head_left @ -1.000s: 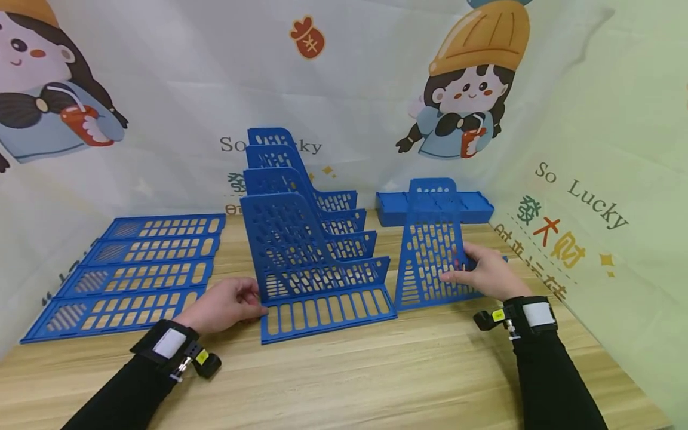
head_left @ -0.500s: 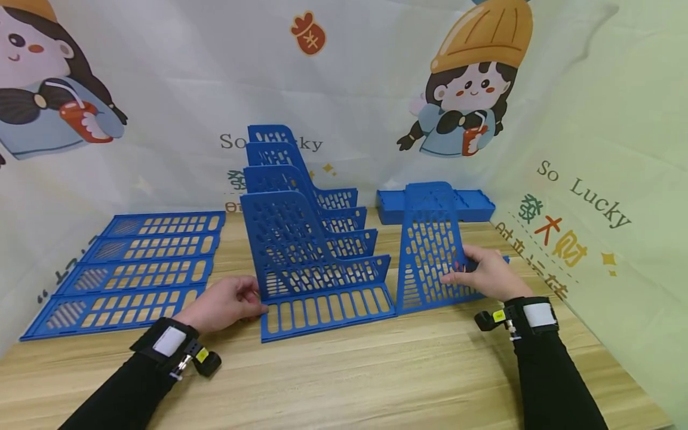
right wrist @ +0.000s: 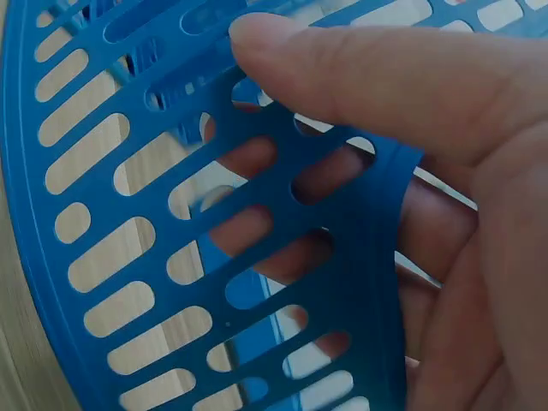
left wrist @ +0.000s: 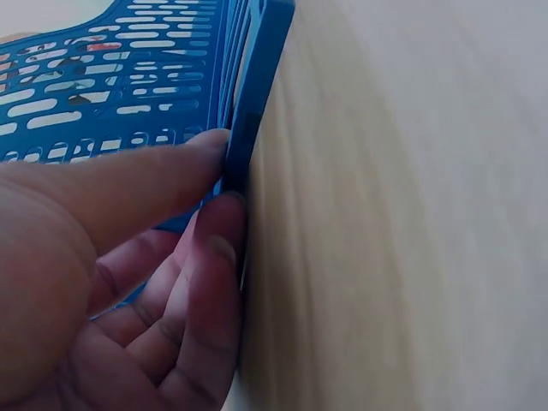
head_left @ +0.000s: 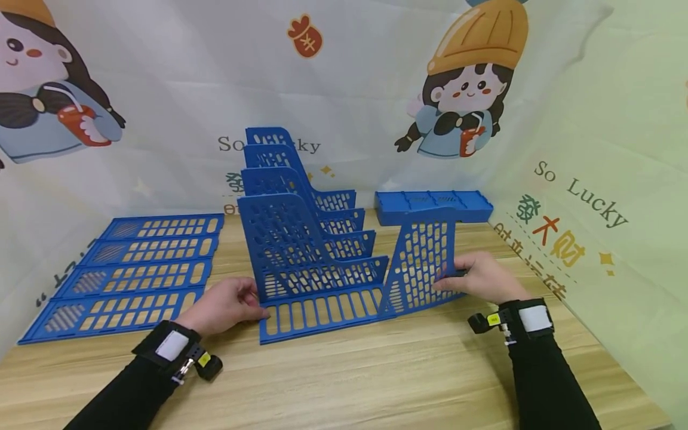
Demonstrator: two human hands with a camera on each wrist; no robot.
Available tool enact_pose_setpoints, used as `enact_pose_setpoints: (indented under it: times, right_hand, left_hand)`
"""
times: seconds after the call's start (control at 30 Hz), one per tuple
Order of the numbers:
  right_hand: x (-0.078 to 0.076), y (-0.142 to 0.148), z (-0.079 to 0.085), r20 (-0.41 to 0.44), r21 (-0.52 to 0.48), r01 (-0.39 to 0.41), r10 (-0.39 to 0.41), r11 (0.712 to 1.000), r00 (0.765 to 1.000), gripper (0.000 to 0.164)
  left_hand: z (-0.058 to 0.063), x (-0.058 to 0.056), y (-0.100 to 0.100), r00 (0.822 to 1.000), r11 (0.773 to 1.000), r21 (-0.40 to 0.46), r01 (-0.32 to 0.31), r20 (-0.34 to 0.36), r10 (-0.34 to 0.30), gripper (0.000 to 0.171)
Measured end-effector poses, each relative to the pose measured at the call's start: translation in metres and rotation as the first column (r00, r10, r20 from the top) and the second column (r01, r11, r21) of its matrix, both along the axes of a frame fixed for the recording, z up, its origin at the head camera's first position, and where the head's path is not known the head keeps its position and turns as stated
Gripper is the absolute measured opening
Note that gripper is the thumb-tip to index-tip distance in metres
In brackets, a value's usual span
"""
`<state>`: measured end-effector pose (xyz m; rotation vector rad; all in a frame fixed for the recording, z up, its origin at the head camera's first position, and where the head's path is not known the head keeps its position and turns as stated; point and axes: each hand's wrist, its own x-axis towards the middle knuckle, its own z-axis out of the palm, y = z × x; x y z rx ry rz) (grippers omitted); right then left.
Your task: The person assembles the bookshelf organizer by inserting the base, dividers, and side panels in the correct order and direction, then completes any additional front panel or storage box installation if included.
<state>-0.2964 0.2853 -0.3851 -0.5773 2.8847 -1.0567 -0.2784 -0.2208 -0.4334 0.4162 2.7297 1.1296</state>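
Left hand (head_left: 221, 304) pinches the blue rack's (head_left: 290, 245) seven-o'clock corner, right hand (head_left: 486, 278) grasps the perforated panel (head_left: 421, 266) at four o'clock; squaring edges before any pressure appears advisable.

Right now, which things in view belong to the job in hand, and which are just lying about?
Seemingly in the job:
blue rack, its base edge pinched by the left hand
slotted panel, held by the right hand

Seemingly lying about:
flat panels at the left, untouched, perhaps parts for later
long blue piece at the back, untouched
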Motion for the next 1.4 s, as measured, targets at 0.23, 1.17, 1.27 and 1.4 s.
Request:
enact_pose_setpoints:
  times: [0.23,1.17,1.27,1.4]
  right_hand:
    - [0.009,-0.034,0.005,-0.081,0.073,-0.065,0.071,0.995,0.994,0.019]
    - [-0.003,-0.018,-0.005,0.118,0.105,-0.192,0.180,0.976,0.977,0.021]
    - [-0.002,-0.051,-0.011,0.097,0.059,-0.288,0.282,0.956,0.954,0.025]
    - [0.001,-0.083,-0.017,0.028,0.040,-0.344,0.343,0.938,0.939,0.020]
  left_hand:
    - [0.000,0.000,-0.002,1.000,1.000,-0.013,-0.023,-0.010,0.023,0.027]
    - [0.009,0.018,0.011,0.938,0.989,-0.102,0.103,0.341,-0.063,0.054]
    - [0.007,0.016,0.009,0.939,0.991,-0.058,0.118,0.330,-0.093,0.049]
    - [0.004,0.013,0.008,0.937,0.991,0.026,0.129,0.323,-0.131,0.034]
